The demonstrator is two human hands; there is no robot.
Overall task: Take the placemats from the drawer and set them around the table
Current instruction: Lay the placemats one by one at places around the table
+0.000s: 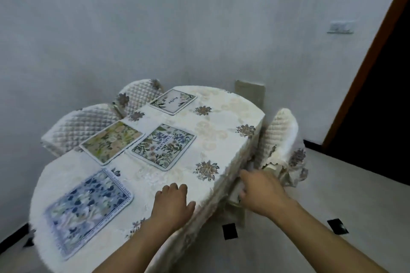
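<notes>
Several floral placemats lie on the white-clothed table (233, 104): a blue one (88, 210) at the near left, a green-yellow one (111, 142), a "BEAUTIFUL" one (164, 146) in the middle and a small pale one (173, 101) at the far end. My left hand (173, 204) rests palm down on the cloth at the table's near right edge, holding nothing. My right hand (259, 190) reaches under the cloth's overhang on the table's right side. Its fingers touch a pale edge (236, 187) there. The cloth hides the fingertips, so I cannot tell the drawer from a mat.
Two quilted chairs (88, 126) (137, 95) stand along the table's far left side, and a third (279, 135) on the right, close behind my right hand. The wall is just beyond the table. A dark doorway (377, 117) opens at the right.
</notes>
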